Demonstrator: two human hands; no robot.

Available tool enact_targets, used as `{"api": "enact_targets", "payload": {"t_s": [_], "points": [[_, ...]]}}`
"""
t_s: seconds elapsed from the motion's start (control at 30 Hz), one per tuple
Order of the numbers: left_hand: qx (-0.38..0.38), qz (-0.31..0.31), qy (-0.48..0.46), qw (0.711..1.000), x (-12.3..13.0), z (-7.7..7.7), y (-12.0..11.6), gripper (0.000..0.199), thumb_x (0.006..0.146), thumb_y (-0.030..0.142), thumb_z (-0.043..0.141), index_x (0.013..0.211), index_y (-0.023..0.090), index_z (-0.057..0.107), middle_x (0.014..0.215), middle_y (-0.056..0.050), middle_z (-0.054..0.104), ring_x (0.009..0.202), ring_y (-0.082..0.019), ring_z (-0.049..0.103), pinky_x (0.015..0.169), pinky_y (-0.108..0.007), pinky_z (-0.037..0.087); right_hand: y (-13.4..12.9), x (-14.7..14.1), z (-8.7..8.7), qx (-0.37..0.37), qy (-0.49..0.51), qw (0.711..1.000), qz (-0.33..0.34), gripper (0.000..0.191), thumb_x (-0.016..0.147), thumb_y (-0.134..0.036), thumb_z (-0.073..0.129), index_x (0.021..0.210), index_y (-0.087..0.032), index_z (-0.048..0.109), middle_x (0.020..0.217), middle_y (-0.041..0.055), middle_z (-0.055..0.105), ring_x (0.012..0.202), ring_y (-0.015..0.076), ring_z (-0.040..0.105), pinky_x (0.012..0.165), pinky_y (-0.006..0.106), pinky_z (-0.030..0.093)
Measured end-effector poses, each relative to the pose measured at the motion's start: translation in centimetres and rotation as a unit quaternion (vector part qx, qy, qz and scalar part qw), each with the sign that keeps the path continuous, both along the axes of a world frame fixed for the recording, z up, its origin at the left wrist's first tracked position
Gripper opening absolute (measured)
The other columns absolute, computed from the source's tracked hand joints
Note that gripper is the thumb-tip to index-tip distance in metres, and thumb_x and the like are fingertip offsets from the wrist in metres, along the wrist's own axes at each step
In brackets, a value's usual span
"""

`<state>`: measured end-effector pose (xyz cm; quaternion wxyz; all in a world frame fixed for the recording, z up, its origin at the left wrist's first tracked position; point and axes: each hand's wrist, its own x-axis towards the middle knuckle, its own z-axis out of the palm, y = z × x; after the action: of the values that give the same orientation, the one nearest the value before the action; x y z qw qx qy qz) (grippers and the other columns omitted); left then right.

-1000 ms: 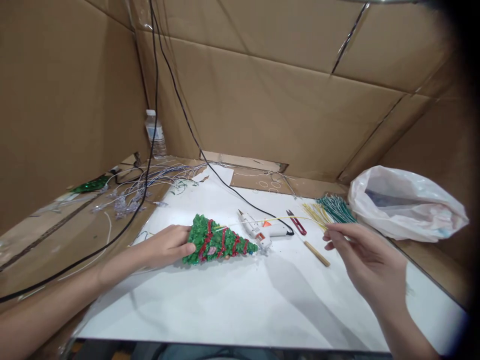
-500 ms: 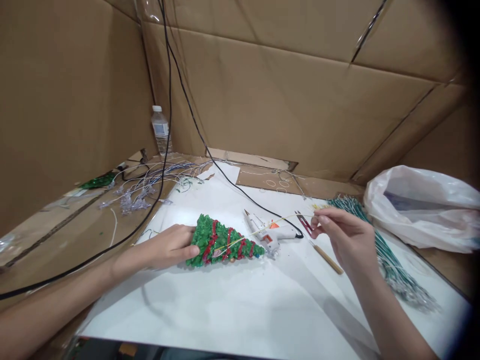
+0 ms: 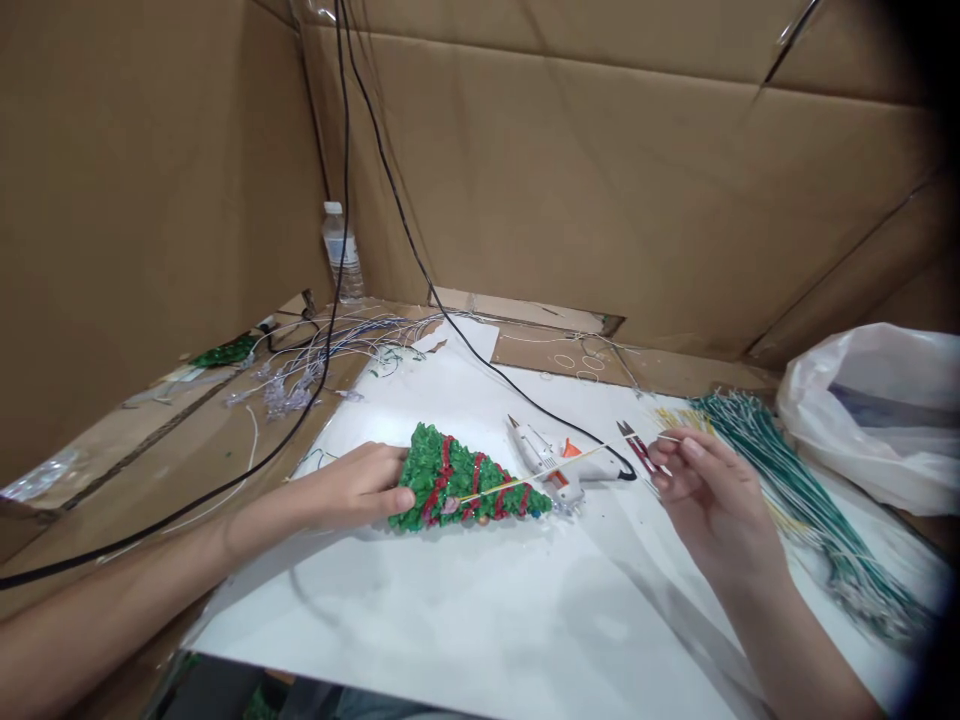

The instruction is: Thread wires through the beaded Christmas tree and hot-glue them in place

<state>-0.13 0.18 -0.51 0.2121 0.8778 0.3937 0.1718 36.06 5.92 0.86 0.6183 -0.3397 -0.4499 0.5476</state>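
My left hand (image 3: 367, 486) grips the wide end of a green Christmas tree ornament (image 3: 457, 478) with red garland bands, which lies on its side over the white sheet. A thin pale-yellow wire (image 3: 525, 480) runs taut from a small pinkish piece on the tree towards my right hand (image 3: 712, 500). The fingers of that hand are pinched together, and a pale bit of the wire shows at their tips. Behind the tree's tip rests a white glue gun (image 3: 562, 472). Red-handled thread snips (image 3: 636, 440) lie just left of my right fingers.
A bundle of green wires (image 3: 780, 460) lies at the right beside a white plastic bag (image 3: 885, 420). Clear-tipped light wires (image 3: 289, 385) and a water bottle (image 3: 342, 255) are at the back left. A black cable (image 3: 480, 352) hangs across. Cardboard walls (image 3: 562, 180) enclose the table.
The view has shifted, so everything sits a little further right. The wire, slack and curved before, is now straight. The wooden-handled tool near my right hand is now hidden.
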Motion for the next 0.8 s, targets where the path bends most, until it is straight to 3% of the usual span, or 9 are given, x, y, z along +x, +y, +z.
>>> {"api": "enact_targets", "payload": {"t_s": [0.47,0.63,0.7,0.8], "points": [[-0.003,0.001,-0.02,1.0,0.0,0.1,-0.1,0.069,0.085,0.072,0.011,0.071,0.017,0.049,0.071,-0.002,0.051,0.06,-0.014,0.044,0.058,-0.027,0.036,-0.8,-1.2,-0.4,-0.043,-0.017,0.997,0.06,0.013,0.07,-0.029,0.074,0.078,-0.022,0.067,0.07,-0.002,0.053,0.062,0.0058,0.05,0.047,0.012,0.043],[-0.003,-0.002,-0.026,1.0,0.1,0.0,-0.1,0.07,0.084,0.073,0.01,0.074,0.017,0.05,0.074,-0.003,0.053,0.063,-0.015,0.047,0.06,-0.027,0.037,-1.1,-1.7,-1.2,-0.003,-0.11,0.988,0.11,0.009,0.075,-0.03,0.07,0.08,-0.023,0.066,0.068,-0.0013,0.056,0.06,0.0086,0.052,0.049,0.018,0.045],[0.0,-0.002,-0.027,1.0,0.1,0.0,-0.1,0.07,0.084,0.073,0.01,0.073,0.017,0.05,0.074,-0.004,0.054,0.062,-0.015,0.047,0.06,-0.027,0.038,-1.5,-1.8,-1.2,0.033,-0.206,0.963,0.17,0.009,0.078,-0.031,0.067,0.082,-0.023,0.066,0.068,-0.0009,0.057,0.058,0.0087,0.052,0.05,0.019,0.044],[0.006,-0.001,-0.027,1.0,0.2,0.2,-0.1,0.071,0.084,0.073,0.01,0.073,0.016,0.051,0.074,-0.004,0.055,0.062,-0.015,0.047,0.059,-0.026,0.038,-2.5,-2.3,-0.9,0.104,-0.388,0.872,0.279,0.012,0.079,-0.03,0.065,0.086,-0.02,0.067,0.072,0.0015,0.06,0.061,0.0098,0.053,0.052,0.02,0.043]]}}
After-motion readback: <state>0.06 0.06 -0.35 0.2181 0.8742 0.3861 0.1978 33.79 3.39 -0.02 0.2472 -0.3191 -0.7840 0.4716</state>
